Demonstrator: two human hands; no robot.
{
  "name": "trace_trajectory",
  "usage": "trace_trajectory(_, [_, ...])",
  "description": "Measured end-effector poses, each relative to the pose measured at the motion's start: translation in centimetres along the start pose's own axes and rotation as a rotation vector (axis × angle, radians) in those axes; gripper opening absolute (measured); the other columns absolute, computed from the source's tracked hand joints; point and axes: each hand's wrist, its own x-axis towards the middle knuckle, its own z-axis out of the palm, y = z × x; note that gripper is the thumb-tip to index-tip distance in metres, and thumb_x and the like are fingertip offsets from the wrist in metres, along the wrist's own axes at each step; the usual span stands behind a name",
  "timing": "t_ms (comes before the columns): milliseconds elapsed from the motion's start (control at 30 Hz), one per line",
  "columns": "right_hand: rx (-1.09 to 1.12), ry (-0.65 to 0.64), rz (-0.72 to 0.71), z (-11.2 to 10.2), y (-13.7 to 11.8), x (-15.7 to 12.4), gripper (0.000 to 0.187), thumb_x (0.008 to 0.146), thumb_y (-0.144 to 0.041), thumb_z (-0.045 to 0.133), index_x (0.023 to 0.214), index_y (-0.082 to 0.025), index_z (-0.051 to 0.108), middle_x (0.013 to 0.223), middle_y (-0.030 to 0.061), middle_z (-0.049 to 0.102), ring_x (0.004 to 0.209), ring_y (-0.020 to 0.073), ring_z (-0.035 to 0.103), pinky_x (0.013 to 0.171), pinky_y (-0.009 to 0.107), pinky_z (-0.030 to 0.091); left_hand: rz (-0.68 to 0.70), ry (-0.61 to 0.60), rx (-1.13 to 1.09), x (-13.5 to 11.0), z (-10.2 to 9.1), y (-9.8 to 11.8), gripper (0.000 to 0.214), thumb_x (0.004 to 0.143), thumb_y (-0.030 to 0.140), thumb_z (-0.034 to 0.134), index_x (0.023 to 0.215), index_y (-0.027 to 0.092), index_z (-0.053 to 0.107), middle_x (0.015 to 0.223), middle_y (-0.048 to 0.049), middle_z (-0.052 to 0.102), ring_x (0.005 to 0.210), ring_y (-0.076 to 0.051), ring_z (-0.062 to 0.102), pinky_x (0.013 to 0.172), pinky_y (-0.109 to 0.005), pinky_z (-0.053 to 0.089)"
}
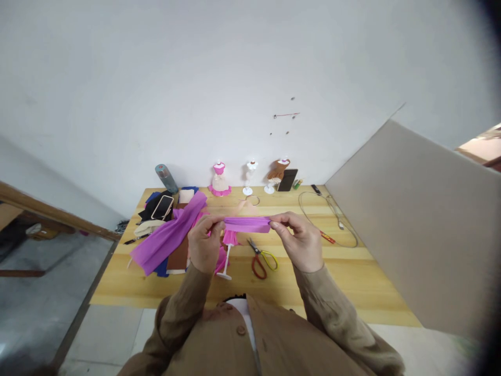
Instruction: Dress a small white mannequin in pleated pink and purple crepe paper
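Stretched between my two hands is a strip of purple fabric (247,225), its upper edge folded or gathered. My left hand (204,243) pinches the strip's left end between thumb and fingers. At the other end, my right hand (300,241) has the same kind of pinch. Just behind and below the strip stands a small dress form in a pink skirt (230,237), on a white stand (225,275); its upper part is hidden by the strip. Scissors (259,258) with one red and one yellow handle lie partly spread on the table below the strip.
On the wooden table (364,282), a larger purple cloth (172,235) covers piled fabrics, with a phone (162,207) on top. A bottle (166,178) stands back left. Dressed miniature forms (219,180) line the wall. A looped cable (348,222) lies right, beside a grey panel (410,219).
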Motion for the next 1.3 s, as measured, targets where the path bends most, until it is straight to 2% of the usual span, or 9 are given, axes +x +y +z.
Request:
trace_trajectory(267, [0.078, -0.034, 0.128, 0.2, 0.6, -0.2, 0.014, 0.083, -0.031, 0.066, 0.073, -0.020, 0.068, 0.067, 0.0019, 0.070, 0.060, 0.0162, 0.063, 0.062, 0.030, 0.051, -0.109, 0.016, -0.056, -0.1, 0.2, 0.4, 0.007, 0.080, 0.024, 0.066, 0.081, 0.018, 0.071, 0.068, -0.0002, 0.069, 0.064, -0.012, 0.066, 0.064, -0.023, 0.054])
trace_trajectory(467, [0.320, 0.050, 0.252, 0.5, 0.4, -0.3, 0.018, 0.075, -0.036, 0.075, 0.071, -0.020, 0.069, 0.067, 0.0031, 0.071, 0.061, 0.0167, 0.063, 0.059, 0.030, 0.053, -0.369, 0.010, -0.372, 0.0, 0.4, 2.3, 0.018, 0.069, 0.030, 0.077, 0.074, 0.015, 0.069, 0.062, -0.0034, 0.073, 0.058, -0.018, 0.072, 0.059, -0.028, 0.059])
trace_trajectory(600, [0.367, 0.086, 0.249, 0.2, 0.0, -0.3, 0.016, 0.072, -0.034, 0.078, 0.068, -0.020, 0.070, 0.070, 0.0036, 0.072, 0.064, 0.0171, 0.064, 0.062, 0.031, 0.054, -0.451, 0.051, -0.482, 0.0, 0.4, 2.8, 0.019, 0.061, 0.027, 0.082, 0.070, 0.014, 0.072, 0.061, -0.0037, 0.074, 0.057, -0.018, 0.072, 0.060, -0.029, 0.060])
trace_trajectory(767, [0.381, 0.104, 0.196, 0.1, -0.2, -0.5, 0.010, 0.073, -0.028, 0.077, 0.068, -0.022, 0.071, 0.071, 0.0027, 0.071, 0.066, 0.0166, 0.064, 0.064, 0.030, 0.053, -0.460, 0.100, -0.507, -0.1, 0.4, 2.7, 0.017, 0.058, 0.023, 0.083, 0.070, 0.015, 0.074, 0.062, -0.0023, 0.074, 0.057, -0.016, 0.071, 0.061, -0.027, 0.060])
trace_trajectory(967, [0.402, 0.113, 0.221, 0.2, -0.3, -0.5, 0.010, 0.071, -0.028, 0.078, 0.067, -0.022, 0.071, 0.071, 0.0037, 0.073, 0.068, 0.0185, 0.066, 0.064, 0.033, 0.054, -0.417, 0.148, -0.472, -0.1, 0.5, 3.2, 0.015, 0.055, 0.021, 0.084, 0.066, 0.016, 0.074, 0.063, -0.0025, 0.074, 0.056, -0.015, 0.070, 0.060, -0.027, 0.060])
trace_trajectory(1167, [0.417, 0.104, 0.241, 0.1, -0.4, -0.2, 0.009, 0.069, -0.026, 0.078, 0.065, -0.022, 0.071, 0.068, 0.0026, 0.072, 0.063, 0.0171, 0.064, 0.060, 0.031, 0.053, -0.387, 0.133, -0.466, -0.1, 0.4, 3.0, 0.010, 0.057, 0.019, 0.081, 0.065, 0.017, 0.075, 0.063, -0.0019, 0.073, 0.055, -0.013, 0.067, 0.057, -0.023, 0.057])
trace_trajectory(1300, [0.394, 0.079, 0.248, -0.1, -0.4, -0.1, 0.011, 0.069, -0.028, 0.078, 0.064, -0.022, 0.070, 0.065, 0.0020, 0.070, 0.059, 0.0158, 0.061, 0.056, 0.029, 0.051, -0.329, 0.099, -0.420, -0.1, 0.1, 2.9, 0.007, 0.058, 0.017, 0.079, 0.063, 0.017, 0.074, 0.070, -0.0031, 0.075, 0.060, -0.012, 0.068, 0.061, -0.023, 0.057])
